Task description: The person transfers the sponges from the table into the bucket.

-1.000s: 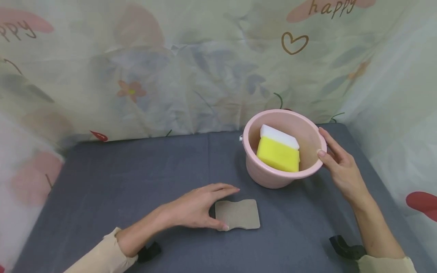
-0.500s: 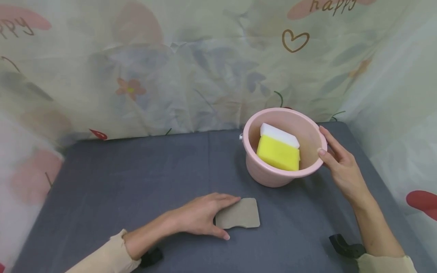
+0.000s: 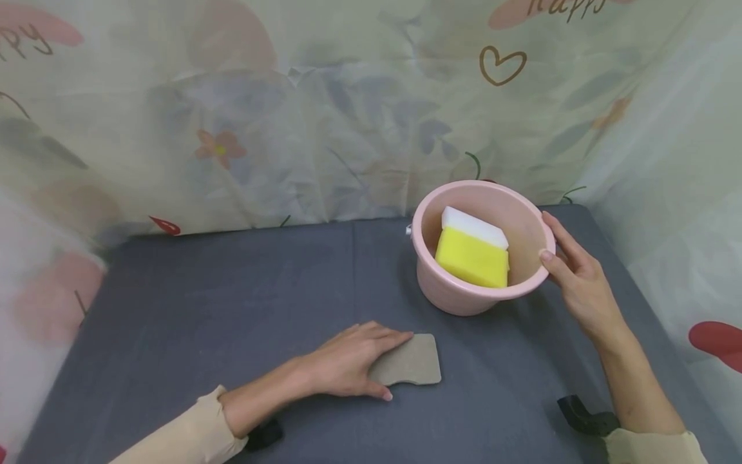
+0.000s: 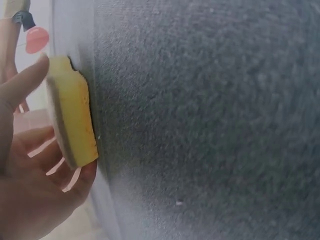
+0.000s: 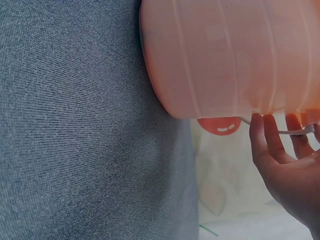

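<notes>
My left hand [image 3: 348, 362] spans a sponge [image 3: 408, 362] lying on the table, its thumb along the near edge and its fingers over the far edge. The sponge has a grey top layer; the left wrist view shows its yellow body [image 4: 77, 115] and notched sides between thumb and fingers. My right hand [image 3: 582, 287] pinches the rim of a pink bucket [image 3: 452, 299], thumb over the rim and fingers outside. Inside the bucket lie a yellow sponge [image 3: 472, 256] and a white block [image 3: 474, 227]. In the right wrist view, fingertips touch the bucket's outer wall [image 5: 225, 60].
A dark grey cloth covers the table [image 3: 232, 283]. Patterned curtains [image 3: 324, 116] stand behind it and at both sides. A thin handle [image 5: 295, 132] hangs near the right fingers. Black straps [image 3: 585, 415] show by both wrists.
My left hand has come forward over the grey-topped sponge, its fingers and thumb moving in around it. The right hand stays at the bucket rim, and the head view has shifted slightly.
</notes>
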The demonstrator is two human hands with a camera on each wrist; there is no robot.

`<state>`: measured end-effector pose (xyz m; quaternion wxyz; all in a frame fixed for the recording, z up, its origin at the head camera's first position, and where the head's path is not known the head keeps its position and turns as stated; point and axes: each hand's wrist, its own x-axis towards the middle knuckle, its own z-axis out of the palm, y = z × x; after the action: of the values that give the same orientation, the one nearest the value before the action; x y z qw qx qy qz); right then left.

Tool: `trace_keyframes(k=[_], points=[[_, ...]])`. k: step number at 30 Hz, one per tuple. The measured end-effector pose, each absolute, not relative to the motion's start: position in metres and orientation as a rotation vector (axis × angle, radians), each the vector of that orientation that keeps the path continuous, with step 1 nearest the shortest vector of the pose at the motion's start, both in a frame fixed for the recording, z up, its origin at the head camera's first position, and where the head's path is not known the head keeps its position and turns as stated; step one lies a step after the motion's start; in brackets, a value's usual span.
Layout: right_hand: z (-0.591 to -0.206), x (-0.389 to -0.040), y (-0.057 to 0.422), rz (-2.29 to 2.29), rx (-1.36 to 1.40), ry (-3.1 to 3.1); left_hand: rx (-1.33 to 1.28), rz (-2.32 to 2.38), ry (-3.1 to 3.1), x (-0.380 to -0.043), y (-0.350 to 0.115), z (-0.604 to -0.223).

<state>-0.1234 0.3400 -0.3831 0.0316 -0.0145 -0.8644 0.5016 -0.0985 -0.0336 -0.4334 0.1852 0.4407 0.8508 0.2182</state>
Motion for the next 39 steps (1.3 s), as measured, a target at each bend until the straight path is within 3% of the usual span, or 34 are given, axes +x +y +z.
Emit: trace_keyframes(k=[20, 39], points=[[-0.384, -0.122, 0.340, 1.614, 0.017, -2.587, 1.192, 0.832, 2.316, -0.107, -0.038, -0.425], [-0.384, -0.123, 0.338, 1.575, -0.023, -2.611, 1.308, 0.921, 2.271, -0.122, -0.050, -0.378]])
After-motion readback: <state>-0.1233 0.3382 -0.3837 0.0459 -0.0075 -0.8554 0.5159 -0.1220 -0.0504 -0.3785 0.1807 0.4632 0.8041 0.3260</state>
